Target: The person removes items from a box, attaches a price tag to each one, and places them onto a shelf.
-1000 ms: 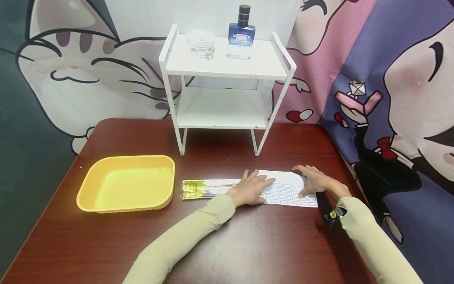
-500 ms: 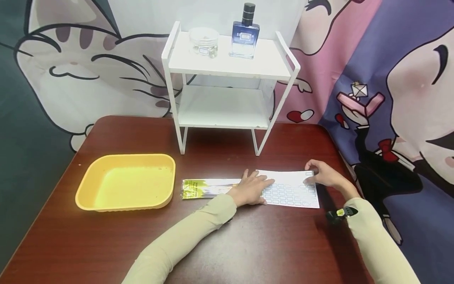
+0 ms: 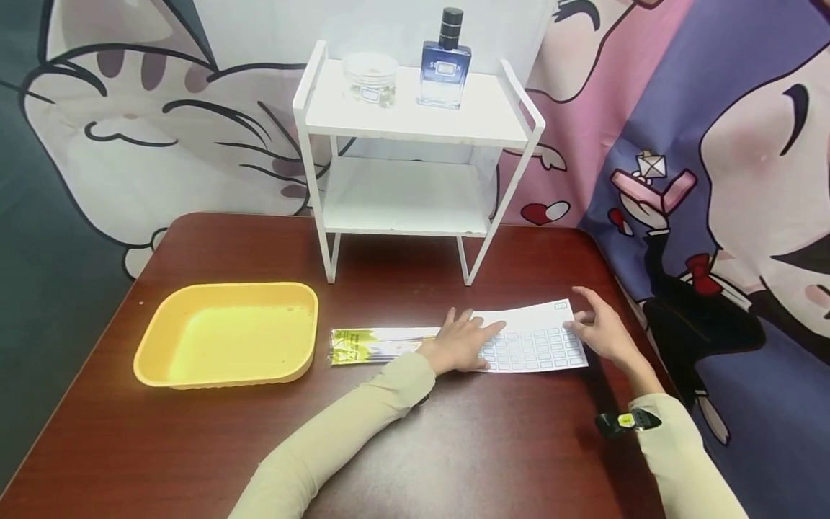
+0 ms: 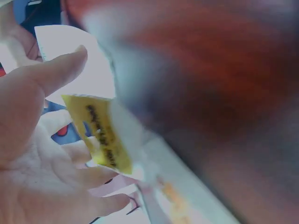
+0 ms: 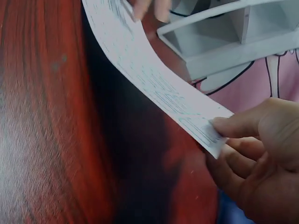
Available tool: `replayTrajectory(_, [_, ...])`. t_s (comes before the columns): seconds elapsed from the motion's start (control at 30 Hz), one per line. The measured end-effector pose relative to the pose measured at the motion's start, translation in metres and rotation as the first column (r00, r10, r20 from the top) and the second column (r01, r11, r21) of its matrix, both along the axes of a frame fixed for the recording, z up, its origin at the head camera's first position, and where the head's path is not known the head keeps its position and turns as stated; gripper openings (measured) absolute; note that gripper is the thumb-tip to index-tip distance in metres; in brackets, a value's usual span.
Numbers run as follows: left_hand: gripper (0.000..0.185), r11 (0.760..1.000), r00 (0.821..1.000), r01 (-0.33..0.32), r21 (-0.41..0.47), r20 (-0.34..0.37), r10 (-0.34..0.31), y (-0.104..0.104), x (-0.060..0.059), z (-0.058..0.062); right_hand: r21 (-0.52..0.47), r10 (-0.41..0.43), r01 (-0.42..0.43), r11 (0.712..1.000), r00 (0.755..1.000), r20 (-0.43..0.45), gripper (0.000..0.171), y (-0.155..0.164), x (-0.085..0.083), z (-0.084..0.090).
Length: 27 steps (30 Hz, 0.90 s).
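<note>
A white sheet printed with rows of small blue-outlined label boxes lies in front of me. My left hand rests with spread fingers over its left end and the right end of a flat clear packet with a yellow-green label. My right hand pinches the sheet's right edge between thumb and fingers; in the right wrist view that end of the sheet curves up off the table. In the left wrist view, the packet's yellow end shows beyond my straight left fingers.
A yellow plastic basin stands at the left on the brown table. Behind is a white two-tier rack, bearing a lidded clear jar and a blue perfume bottle on top. A cartoon curtain hangs behind.
My right hand has slid from over the sheet to its right edge and pinched it. That end of the sheet has risen and bent. The left hand stays in place.
</note>
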<state>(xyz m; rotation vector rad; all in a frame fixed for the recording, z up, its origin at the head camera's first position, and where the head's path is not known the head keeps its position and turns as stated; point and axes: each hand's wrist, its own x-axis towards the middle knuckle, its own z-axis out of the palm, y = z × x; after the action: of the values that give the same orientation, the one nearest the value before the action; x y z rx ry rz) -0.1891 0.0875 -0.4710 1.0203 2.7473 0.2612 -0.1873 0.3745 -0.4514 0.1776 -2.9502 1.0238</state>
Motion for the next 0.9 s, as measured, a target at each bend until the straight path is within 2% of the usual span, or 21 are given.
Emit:
replayTrajectory(0.07, [0.076,0.999,1.000,-0.012,0.048,-0.014,0.013,0.000,-0.003,0.006,0.014,-0.019,0.020,1.000,0.997,-0.070,0.065,-0.005,0.000,0.005])
replayTrajectory(0.17, [0.068,0.987,0.999,-0.018,0.163,-0.039,0.025,-0.002,-0.006,0.019,-0.037,-0.021,0.016,0.999,0.990,-0.138,0.061,-0.012,0.001,0.018])
replayTrajectory(0.27, [0.057,0.948,0.996,-0.013,0.319,-0.077,0.040,-0.005,-0.008,0.034,-0.099,0.003,-0.022,0.995,0.982,-0.191,0.062,-0.021,0.002,0.038])
replayTrajectory(0.33, [0.049,0.906,0.993,-0.003,0.424,-0.108,0.054,-0.007,-0.011,0.045,-0.120,0.028,-0.054,0.991,0.978,-0.204,0.063,-0.028,0.004,0.054])
replayTrajectory(0.43, [0.039,0.824,0.992,0.017,0.567,-0.112,0.057,-0.011,-0.012,0.062,-0.131,0.064,-0.089,0.987,0.981,-0.184,0.065,-0.041,0.008,0.078])
replayTrajectory(0.53, [0.035,0.739,0.996,0.048,0.671,-0.090,0.018,-0.016,-0.013,0.079,-0.143,0.102,-0.125,0.982,0.983,-0.155,0.067,-0.053,0.013,0.098])
replayTrajectory(0.63, [0.035,0.665,0.998,0.064,0.744,-0.042,-0.048,-0.019,-0.011,0.093,-0.161,0.176,-0.199,0.967,0.973,-0.147,0.069,-0.065,0.017,0.113])
replayTrajectory(0.8, [0.031,0.553,0.986,0.020,0.833,0.076,-0.149,-0.027,-0.006,0.106,-0.220,0.330,-0.349,0.911,0.937,-0.119,0.068,-0.086,0.022,0.130])
replayTrajectory(0.87, [0.029,0.523,0.979,-0.004,0.852,0.111,-0.174,-0.032,-0.005,0.108,-0.254,0.383,-0.395,0.883,0.919,-0.096,0.068,-0.093,0.024,0.133])
replayTrajectory(0.9, [0.029,0.517,0.976,-0.010,0.856,0.121,-0.181,-0.034,-0.005,0.108,-0.267,0.403,-0.410,0.872,0.911,-0.084,0.068,-0.096,0.024,0.134])
